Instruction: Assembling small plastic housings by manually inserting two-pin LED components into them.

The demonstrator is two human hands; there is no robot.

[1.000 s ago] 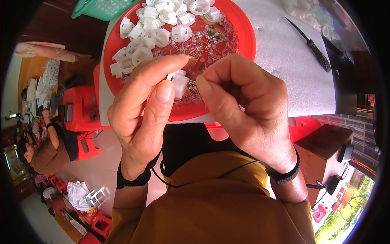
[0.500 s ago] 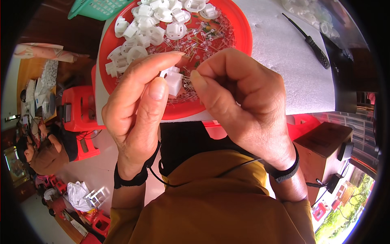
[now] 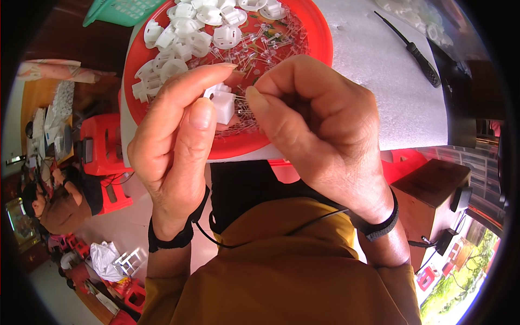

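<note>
My left hand grips a small white plastic housing between thumb and fingers, above the near part of a round red tray. My right hand is closed in a pinch on thin metal leads. These leads run from its thumb tip to the right side of the housing. Whether they are inserted in it, I cannot tell. Several clear LEDs with long leads lie loose on the tray. More white housings are heaped at its far left.
The tray stands on a white-covered table. A black-handled screwdriver lies at the right, near a clear bag of whitish parts. A green basket is beyond the tray. Red stools and another person are at the left.
Both hands and the tray appear slightly farther left and higher in the picture. The left hand keeps the housing, and the right hand keeps its pinch on the leads.
</note>
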